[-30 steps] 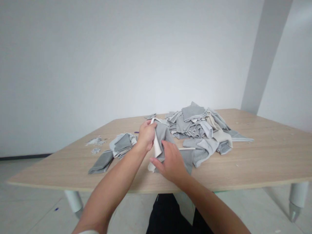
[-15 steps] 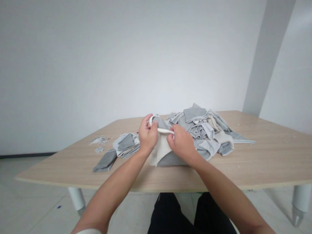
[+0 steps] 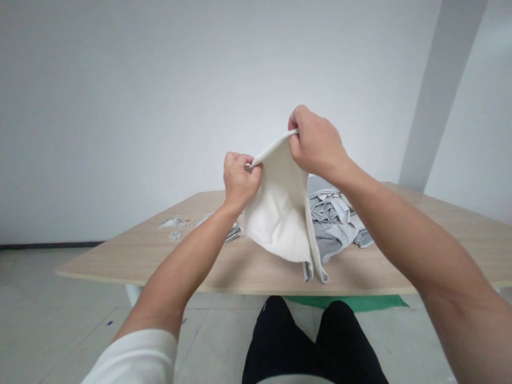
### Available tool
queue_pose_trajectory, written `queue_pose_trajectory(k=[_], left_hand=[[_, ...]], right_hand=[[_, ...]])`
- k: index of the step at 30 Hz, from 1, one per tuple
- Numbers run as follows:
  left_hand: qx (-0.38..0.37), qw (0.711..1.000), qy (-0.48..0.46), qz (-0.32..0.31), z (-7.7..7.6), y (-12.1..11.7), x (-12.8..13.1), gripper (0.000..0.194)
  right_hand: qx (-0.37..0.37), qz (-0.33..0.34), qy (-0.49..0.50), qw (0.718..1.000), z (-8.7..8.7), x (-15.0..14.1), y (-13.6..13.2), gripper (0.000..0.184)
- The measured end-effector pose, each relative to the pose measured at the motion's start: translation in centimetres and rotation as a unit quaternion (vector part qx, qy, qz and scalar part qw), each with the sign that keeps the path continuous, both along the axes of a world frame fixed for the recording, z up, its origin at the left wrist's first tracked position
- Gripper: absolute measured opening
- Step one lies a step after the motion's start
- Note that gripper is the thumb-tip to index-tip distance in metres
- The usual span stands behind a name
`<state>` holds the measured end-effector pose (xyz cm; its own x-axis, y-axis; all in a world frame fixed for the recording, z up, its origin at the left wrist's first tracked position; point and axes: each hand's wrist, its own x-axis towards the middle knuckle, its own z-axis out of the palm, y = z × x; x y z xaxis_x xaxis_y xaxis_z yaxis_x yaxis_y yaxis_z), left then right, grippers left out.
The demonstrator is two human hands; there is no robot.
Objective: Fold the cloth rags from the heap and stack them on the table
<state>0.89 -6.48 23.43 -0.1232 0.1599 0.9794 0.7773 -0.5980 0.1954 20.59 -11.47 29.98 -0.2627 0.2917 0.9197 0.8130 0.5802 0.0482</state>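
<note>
A cream piece of fabric (image 3: 278, 208) hangs between my two hands above the table's front part. Its lower corner is curled and shows a grey side. My left hand (image 3: 241, 178) is closed, pinching the upper left end of its edge between thumb and fingers. Higher up, my right hand (image 3: 318, 141) is closed on the other end of that edge. The edge slants upward to the right. Behind the fabric and my right forearm lies a heap of grey cloths (image 3: 334, 237), partly hidden.
Left of the fabric, a small stack of folded grey cloths (image 3: 233, 233) is mostly covered by my left arm. Pale scraps (image 3: 173, 222) lie farther left on the wooden table (image 3: 128, 256). Something flat and green (image 3: 360, 304) shows under the table's front edge. A wall stands behind.
Both hands have risen with the fabric, the right one most, up and to the right. The fabric has gone from bunched low over the table to hanging spread out.
</note>
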Motion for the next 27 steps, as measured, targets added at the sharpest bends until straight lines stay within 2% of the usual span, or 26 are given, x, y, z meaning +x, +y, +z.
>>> queue_pose_trajectory(k=[2, 4, 7, 9, 11, 14, 17, 19, 22, 24, 27], left_hand=[[0.007, 1.0, 0.011, -0.001, 1.6, -0.9, 0.0, 0.012], [-0.018, 1.0, 0.005, -0.017, 2.8, -1.6, 0.1, 0.015], [-0.069, 0.996, -0.026, -0.056, 3.7, -2.5, 0.4, 0.014], [-0.106, 0.987, -0.044, -0.11, 3.9, -3.3, 0.5, 0.016], [-0.171, 0.969, -0.044, -0.175, 4.0, -4.2, 0.3, 0.027], [-0.333, 0.913, -0.01, -0.235, 4.1, -5.7, -0.8, 0.026], [-0.477, 0.849, 0.0, -0.225, 4.0, -6.4, -2.4, 0.02], [-0.52, 0.826, -0.008, -0.217, 3.7, -6.2, -3.6, 0.021], [-0.535, 0.825, -0.027, -0.181, 3.1, -5.4, -5.2, 0.024], [-0.537, 0.832, -0.043, -0.134, 2.8, -5.1, -5.9, 0.026], [-0.557, 0.824, -0.056, -0.085, 3.0, -4.8, -6.6, 0.026]], right_hand=[[0.008, 0.005, -0.002, 1.0, 1.2, 0.1, -0.6, 0.02], [0.018, 0.008, -0.001, 1.0, 2.3, 0.2, -1.3, 0.019], [0.032, 0.005, 0.009, 0.999, 3.8, 0.4, -2.3, 0.016], [0.032, 0.005, 0.017, 0.999, 4.6, 0.5, -2.8, 0.015], [0.029, 0.01, 0.02, 0.999, 5.0, 0.6, -2.9, 0.015], [0.035, 0.003, 0.017, 0.999, 5.2, 1.0, -2.5, 0.017], [0.041, -0.026, 0.02, 0.999, 5.0, 2.1, -1.6, 0.021], [0.041, -0.04, 0.035, 0.998, 5.0, 3.3, -0.9, 0.021], [0.041, -0.03, 0.064, 0.997, 4.7, 5.5, 0.4, 0.017], [0.039, -0.019, 0.075, 0.996, 4.3, 7.0, 1.3, 0.027], [0.037, -0.019, 0.086, 0.995, 3.3, 8.6, 2.7, 0.041]])
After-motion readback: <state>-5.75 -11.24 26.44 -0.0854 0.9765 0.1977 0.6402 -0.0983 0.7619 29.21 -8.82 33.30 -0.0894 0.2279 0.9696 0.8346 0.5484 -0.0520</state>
